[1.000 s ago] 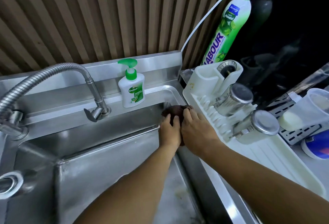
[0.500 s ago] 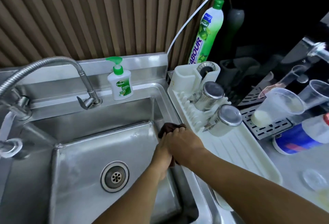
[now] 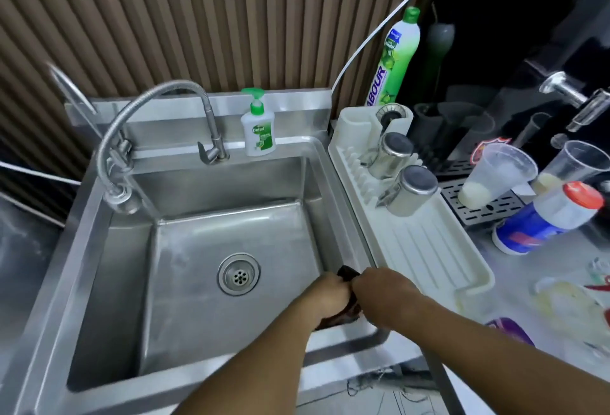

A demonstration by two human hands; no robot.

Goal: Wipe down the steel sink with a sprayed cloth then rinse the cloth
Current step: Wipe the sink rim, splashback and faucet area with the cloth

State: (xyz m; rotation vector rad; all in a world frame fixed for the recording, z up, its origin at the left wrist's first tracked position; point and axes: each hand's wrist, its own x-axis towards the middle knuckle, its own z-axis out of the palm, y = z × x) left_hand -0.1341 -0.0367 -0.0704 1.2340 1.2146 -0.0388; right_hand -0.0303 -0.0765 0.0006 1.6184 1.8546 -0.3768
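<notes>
Counter (image 3: 554,264): steel sink (image 3: 211,378) inset, white drainer tray (image 3: 429,249), blue tub (image 3: 516,238).

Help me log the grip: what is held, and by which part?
The dark cloth, bunched: left hand grips its left side, right hand its right side, at the right edge of the sink.

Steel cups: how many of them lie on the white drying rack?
2. One steel cup lies near the rack's back end, by its utensil holder; the other steel cup lies just in front of it. None appears hidden.
</notes>
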